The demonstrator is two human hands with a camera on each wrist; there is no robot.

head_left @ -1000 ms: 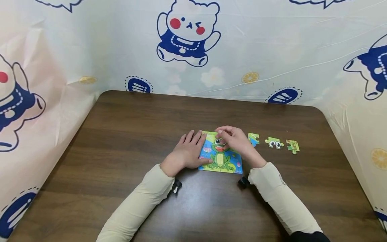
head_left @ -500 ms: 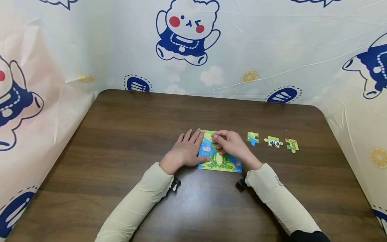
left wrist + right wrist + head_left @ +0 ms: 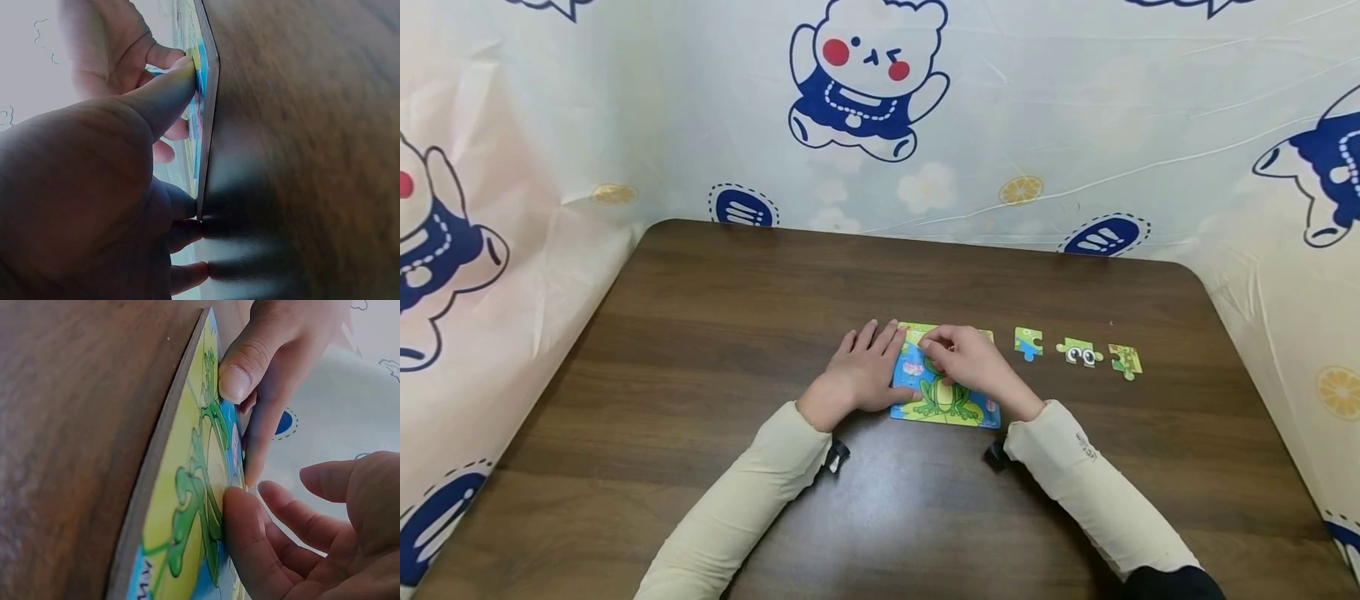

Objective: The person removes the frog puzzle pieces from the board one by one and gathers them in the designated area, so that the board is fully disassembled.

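Observation:
A square jigsaw puzzle (image 3: 949, 408) with a green frog on a blue and yellow ground lies on the table. My left hand (image 3: 868, 375) rests flat along its left side, fingers spread, with the thumb on the picture. Over the frog's head, my right hand (image 3: 966, 358) bends its fingers down onto the puzzle. In the right wrist view, its fingertips (image 3: 237, 503) meet the surface while the thumb (image 3: 322, 481) stands a little apart. Whether a piece lies between those fingers is hidden.
Three loose puzzle pieces lie right of the puzzle: a blue and green one (image 3: 1028, 343), one with two eyes (image 3: 1080, 352) and a green one (image 3: 1126, 362). The brown table (image 3: 737, 283) is enclosed by a printed cloth (image 3: 700, 108).
My right hand has shifted left and slightly nearer over the puzzle, covering the frog's eyes that showed earlier. The left hand and the loose pieces have stayed in place.

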